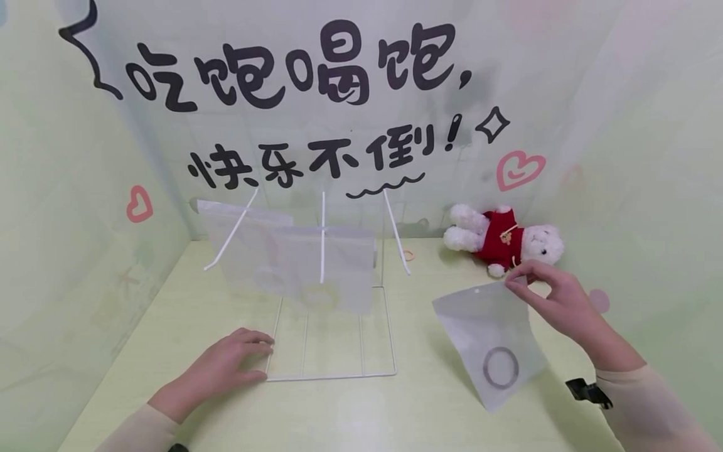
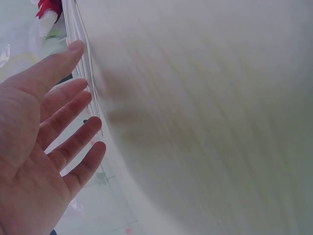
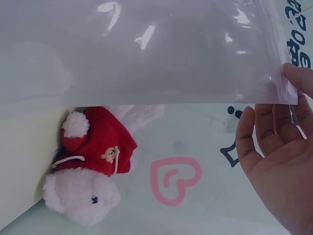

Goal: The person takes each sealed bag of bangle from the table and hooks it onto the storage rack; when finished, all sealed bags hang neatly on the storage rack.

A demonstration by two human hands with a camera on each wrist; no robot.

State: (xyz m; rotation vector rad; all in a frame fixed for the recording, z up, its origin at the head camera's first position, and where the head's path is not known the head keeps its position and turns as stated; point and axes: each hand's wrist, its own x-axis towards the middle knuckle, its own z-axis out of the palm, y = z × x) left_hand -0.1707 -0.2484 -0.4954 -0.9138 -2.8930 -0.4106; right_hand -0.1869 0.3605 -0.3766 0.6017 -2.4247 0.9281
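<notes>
My right hand (image 1: 556,298) pinches a top corner of a translucent plastic bag (image 1: 463,320), which hangs tilted above the table. Inside that bag a dark ring-shaped item (image 1: 500,387) shows through. My left hand (image 1: 217,370) is at the left front corner of a white wire display rack (image 1: 333,378); in the left wrist view its fingers (image 2: 80,164) are spread and nearly straight beside the wire. Two similar bags hang on the rack, one at the left hook (image 1: 228,235) and one at the middle hook (image 1: 322,251). The right hook (image 1: 397,232) carries no bag.
A white plush toy in a red sweater (image 1: 499,235) lies at the back right of the pale table (image 1: 339,420). A small orange ring (image 1: 413,255) shows behind the right hook. Printed curtains (image 1: 395,119) enclose the table at the back and sides.
</notes>
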